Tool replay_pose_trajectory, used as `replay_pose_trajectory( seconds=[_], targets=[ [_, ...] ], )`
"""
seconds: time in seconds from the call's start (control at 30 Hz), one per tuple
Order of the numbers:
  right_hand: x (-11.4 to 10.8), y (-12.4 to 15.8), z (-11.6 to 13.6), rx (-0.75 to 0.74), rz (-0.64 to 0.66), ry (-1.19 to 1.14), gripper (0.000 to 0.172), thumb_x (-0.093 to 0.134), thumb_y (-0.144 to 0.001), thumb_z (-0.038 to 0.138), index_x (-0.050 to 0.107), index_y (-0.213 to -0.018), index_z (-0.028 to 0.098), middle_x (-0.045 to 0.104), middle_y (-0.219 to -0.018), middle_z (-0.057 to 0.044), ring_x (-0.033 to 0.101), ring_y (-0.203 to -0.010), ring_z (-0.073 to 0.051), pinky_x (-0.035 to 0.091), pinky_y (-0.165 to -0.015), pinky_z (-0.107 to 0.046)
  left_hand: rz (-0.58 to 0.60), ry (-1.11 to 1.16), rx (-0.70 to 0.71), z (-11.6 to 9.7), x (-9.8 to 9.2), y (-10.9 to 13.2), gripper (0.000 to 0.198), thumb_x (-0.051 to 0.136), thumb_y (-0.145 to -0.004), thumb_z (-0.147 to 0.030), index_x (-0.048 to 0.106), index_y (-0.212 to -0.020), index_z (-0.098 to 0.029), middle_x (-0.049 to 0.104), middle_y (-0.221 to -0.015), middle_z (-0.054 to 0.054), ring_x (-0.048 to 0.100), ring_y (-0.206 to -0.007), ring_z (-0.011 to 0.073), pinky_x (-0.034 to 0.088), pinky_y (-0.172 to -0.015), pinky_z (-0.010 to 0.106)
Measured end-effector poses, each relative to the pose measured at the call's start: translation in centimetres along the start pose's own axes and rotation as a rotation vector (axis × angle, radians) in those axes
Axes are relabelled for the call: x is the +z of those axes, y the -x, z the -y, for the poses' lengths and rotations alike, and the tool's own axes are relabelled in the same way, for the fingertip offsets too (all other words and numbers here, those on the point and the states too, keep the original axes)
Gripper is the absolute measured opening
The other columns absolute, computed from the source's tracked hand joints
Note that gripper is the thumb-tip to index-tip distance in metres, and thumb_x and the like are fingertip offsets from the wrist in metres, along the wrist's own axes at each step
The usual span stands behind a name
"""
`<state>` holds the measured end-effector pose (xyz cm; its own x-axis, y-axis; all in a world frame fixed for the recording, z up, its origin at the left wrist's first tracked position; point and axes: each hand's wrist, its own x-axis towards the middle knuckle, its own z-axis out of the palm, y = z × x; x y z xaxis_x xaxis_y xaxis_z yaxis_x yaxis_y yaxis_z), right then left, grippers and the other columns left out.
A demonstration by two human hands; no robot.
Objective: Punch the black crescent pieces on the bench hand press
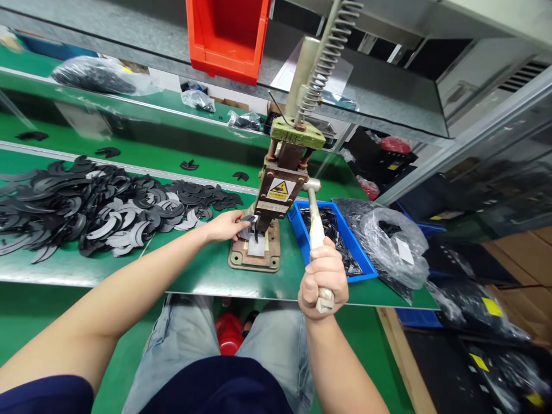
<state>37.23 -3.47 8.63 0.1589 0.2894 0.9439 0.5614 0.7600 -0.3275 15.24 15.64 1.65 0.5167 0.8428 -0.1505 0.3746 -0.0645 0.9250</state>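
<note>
A hand-lever press (282,178) with a warning label and a tall spring stands on the green bench in front of me. My right hand (324,277) is wrapped round the lever (315,221), which is covered in pale tape and angled down toward me. At the press's base plate (255,261), my left hand (227,225) pinches a small curved black part (246,219) under the ram. Its far end is partly hidden by the ram and fingers. Left of that hand lies a large pile of curved black and grey parts (116,213).
Small black pieces fill a blue bin (362,270) right of the press, beside a clear plastic bag (394,247). A red bin (228,69) hangs overhead on the grey shelf (129,40). Several loose black parts (190,165) lie behind the pile.
</note>
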Motion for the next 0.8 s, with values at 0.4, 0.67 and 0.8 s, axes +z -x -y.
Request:
replay_pose_trajectory(
  seconds=[0.4, 0.67, 0.8],
  targets=[
    [0.2, 0.0, 0.4, 0.027, -0.026, 0.004, 0.019, 0.064, -0.096, 0.033, 0.055, -0.081, 0.028, 0.059, -0.072, 0.002, 0.068, -0.086, -0.023, 0.058, -0.106, -0.068, 0.042, 0.014, -0.033, 0.2, -0.3, -0.1, 0.038, 0.083, -0.086, -0.049, 0.059, -0.091, -0.019, 0.071, -0.075, 0.000, 0.071, -0.055, 0.0164, 0.056, -0.050, 0.025],
    [0.7, 0.4, 0.4, 0.045, -0.073, -0.015, 0.016, 0.064, -0.096, 0.032, 0.057, -0.082, 0.028, 0.057, -0.071, 0.002, 0.066, -0.084, -0.021, 0.056, -0.109, -0.065, 0.102, 0.161, -0.237, -0.6, -0.1, -1.1, 0.040, 0.090, -0.081, -0.042, 0.059, -0.087, -0.018, 0.065, -0.066, -0.002, 0.066, -0.049, 0.0126, 0.058, -0.051, 0.024],
    [0.5, -1.4, 0.6, 0.030, -0.051, -0.062, 0.009, 0.066, -0.095, 0.034, 0.062, -0.089, 0.029, 0.059, -0.073, 0.003, 0.067, -0.086, -0.021, 0.055, -0.112, -0.063, 0.141, 0.241, -0.377, -0.9, -0.2, -1.2, 0.043, 0.092, -0.081, -0.040, 0.054, -0.084, -0.020, 0.067, -0.063, -0.001, 0.068, -0.050, 0.0136, 0.060, -0.054, 0.023]
  ],
)
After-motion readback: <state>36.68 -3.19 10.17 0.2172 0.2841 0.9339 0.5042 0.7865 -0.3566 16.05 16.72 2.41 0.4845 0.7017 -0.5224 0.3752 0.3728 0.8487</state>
